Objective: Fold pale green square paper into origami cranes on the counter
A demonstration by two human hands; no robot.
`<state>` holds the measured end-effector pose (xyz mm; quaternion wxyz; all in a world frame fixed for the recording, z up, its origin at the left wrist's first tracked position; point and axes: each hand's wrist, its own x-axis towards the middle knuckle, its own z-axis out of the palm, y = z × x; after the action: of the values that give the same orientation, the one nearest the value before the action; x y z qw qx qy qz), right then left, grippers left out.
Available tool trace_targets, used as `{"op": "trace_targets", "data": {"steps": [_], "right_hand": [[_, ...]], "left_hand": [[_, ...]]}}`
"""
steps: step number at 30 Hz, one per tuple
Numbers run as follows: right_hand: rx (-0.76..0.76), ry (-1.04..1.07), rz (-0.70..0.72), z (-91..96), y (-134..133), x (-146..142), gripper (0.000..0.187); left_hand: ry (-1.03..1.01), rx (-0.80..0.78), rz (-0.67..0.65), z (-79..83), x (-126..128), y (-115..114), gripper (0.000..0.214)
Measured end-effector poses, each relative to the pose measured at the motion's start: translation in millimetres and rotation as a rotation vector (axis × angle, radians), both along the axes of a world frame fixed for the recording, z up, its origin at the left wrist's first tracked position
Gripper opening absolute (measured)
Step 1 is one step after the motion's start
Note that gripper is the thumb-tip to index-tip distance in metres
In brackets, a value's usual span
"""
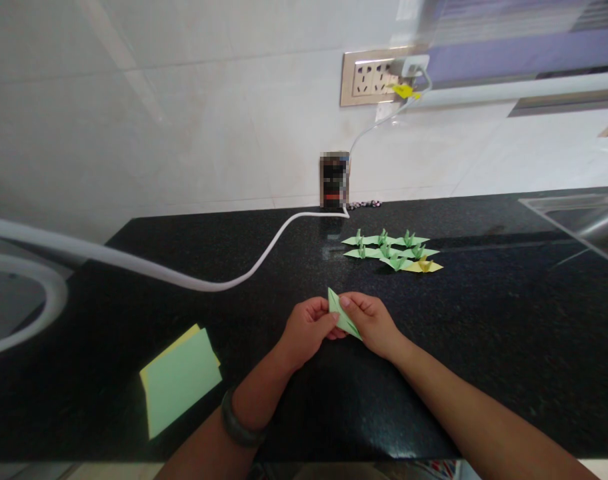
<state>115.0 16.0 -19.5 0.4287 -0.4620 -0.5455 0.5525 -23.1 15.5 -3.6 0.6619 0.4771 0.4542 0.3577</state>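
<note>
Between both hands is a piece of folded green paper (342, 316), narrow and pointed at its upper end. My left hand (309, 330) pinches its left side, the thumb lying across the paper and the fingers partly behind it. On the right edge, my right hand (374, 323) grips the same paper with its thumb pressed on the front. Beyond the hands, folded paper cranes (384, 251) stand in rows, most of them green and one yellow (424, 265). To the left lies a stack of square paper sheets (184, 383), green on top with yellow showing beneath.
A white cable (219, 285) curves over the black countertop (264, 413) to a phone-like object (334, 180) leaning on the tiled wall. Above it is a wall socket (369, 79) with a charger (414, 65). A metal sink (584, 223) is at the far right.
</note>
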Motion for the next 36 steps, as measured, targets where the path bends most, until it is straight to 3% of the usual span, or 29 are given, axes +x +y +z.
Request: {"op": "trace_targets", "data": {"steps": [7, 11, 15, 23, 30, 36], "right_hand": [[0.226, -0.167, 0.043, 3.0, 0, 2, 0.025], [0.100, -0.075, 0.050, 2.6, 1, 0, 0.026], [-0.046, 0.038, 0.033, 3.8, 2, -1, 0.028], [-0.115, -0.003, 0.142, 6.2, 2, 0, 0.026], [-0.031, -0.105, 0.088, 1.9, 3, 1, 0.021], [-0.032, -0.121, 0.121, 3.4, 2, 2, 0.026]], "left_hand": [[0.026, 0.091, 0.045, 0.6, -1, 2, 0.025], [0.087, 0.171, 0.057, -3.6, -3, 2, 0.025], [0.212, 0.269, 0.168, -4.9, -8, 2, 0.026], [0.387, 0.441, 0.301, -0.4, -11, 3, 0.027], [0.184, 0.305, 0.305, -6.6, -7, 5, 0.018], [0.145, 0.312, 0.294, -8.2, -8, 7, 0.016]]}}
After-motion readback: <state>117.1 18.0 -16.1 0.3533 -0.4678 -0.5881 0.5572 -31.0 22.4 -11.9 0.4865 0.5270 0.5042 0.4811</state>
